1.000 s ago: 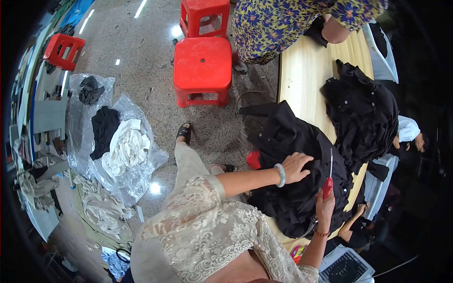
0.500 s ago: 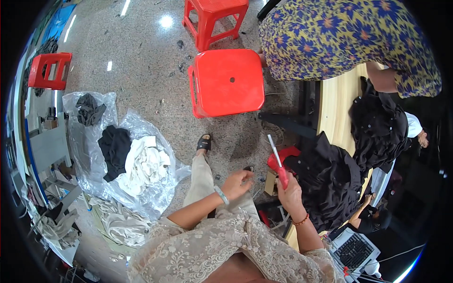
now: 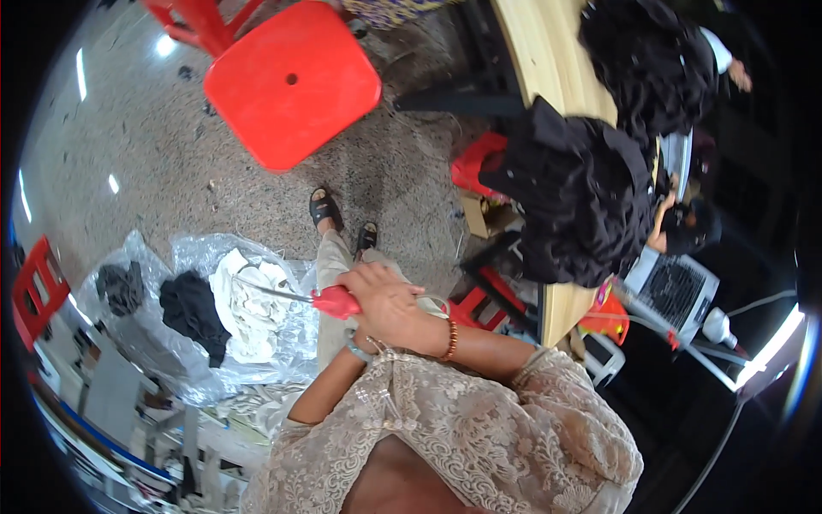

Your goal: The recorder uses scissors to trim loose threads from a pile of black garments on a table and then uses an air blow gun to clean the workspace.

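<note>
My right hand (image 3: 398,313), with a beaded bracelet at its wrist, lies across my left hand in front of my waist. Beside the overlapped hands shows a red-handled tool (image 3: 336,301) with a long, thin metal end pointing left. My right hand appears closed on its handle, though the grip is partly covered. A pale bangle (image 3: 358,347) marks my left wrist; most of that hand's fingers are hidden or merge with the right hand. Below the tool's tip, white cloth (image 3: 253,313) and a dark garment (image 3: 193,313) lie on clear plastic sheeting (image 3: 163,368) on the floor.
A red stool (image 3: 291,86) stands ahead, another red stool (image 3: 38,291) at far left. On my right, black garments (image 3: 578,188) heap over a wooden table (image 3: 569,310). Beneath it are a cardboard box (image 3: 484,214) and red plastic items. Another person's arm (image 3: 661,224) shows beyond.
My hands have come together, right over left. The red-handled tool has swung from pointing ahead on the right to pointing left. My view has turned, and both feet now show.
</note>
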A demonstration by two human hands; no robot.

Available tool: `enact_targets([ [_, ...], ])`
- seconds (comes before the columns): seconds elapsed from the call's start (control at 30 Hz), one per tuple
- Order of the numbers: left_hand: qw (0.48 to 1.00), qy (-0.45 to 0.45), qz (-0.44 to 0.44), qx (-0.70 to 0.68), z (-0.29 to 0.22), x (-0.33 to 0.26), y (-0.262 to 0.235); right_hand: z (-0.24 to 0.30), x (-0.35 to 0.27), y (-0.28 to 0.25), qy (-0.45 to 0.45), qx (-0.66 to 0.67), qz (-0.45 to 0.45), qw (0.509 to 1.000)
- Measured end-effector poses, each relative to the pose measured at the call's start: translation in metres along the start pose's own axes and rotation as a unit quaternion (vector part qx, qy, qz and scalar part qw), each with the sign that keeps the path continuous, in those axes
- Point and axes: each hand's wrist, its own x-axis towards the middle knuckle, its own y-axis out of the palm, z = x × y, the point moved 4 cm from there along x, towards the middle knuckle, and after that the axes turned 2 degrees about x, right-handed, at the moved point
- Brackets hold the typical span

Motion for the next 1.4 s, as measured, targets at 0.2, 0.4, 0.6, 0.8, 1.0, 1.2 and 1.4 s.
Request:
enact_targets([
  [0.2, 0.971, -0.015, -0.197, -0.133, 0.033, -0.03, -0.03, 0.0, -0.028, -0.006, -0.008, 0.119, -0.04, 0.992],
  [0.4, 0.943, -0.036, -0.17, -0.284, -0.044, -0.022, -0.059, -0.097, -0.068, 0.005, 0.098, 0.184, -0.175, 0.962],
  [0.6, 0.938, -0.112, -0.168, -0.281, -0.011, -0.007, -0.075, -0.203, -0.125, 0.083, 0.238, 0.139, -0.133, 0.952],
  [0.8, 0.931, -0.166, -0.141, -0.294, 0.027, 0.034, -0.032, -0.309, -0.143, 0.111, 0.381, 0.176, -0.058, 0.906],
  [1.0, 0.918, -0.198, -0.125, -0.318, 0.114, 0.079, 0.011, -0.516, -0.107, 0.13, 0.349, 0.197, -0.18, 0.898],
  [1.2, 0.889, -0.206, -0.149, -0.38, 0.221, 0.135, 0.029, -0.696, -0.026, 0.087, 0.231, -0.25, -0.253, 0.905],
  [1.4, 0.885, -0.213, -0.129, -0.393, 0.237, 0.158, 0.049, -0.752, 0.029, 0.038, 0.279, -0.2, -0.176, 0.923],
])
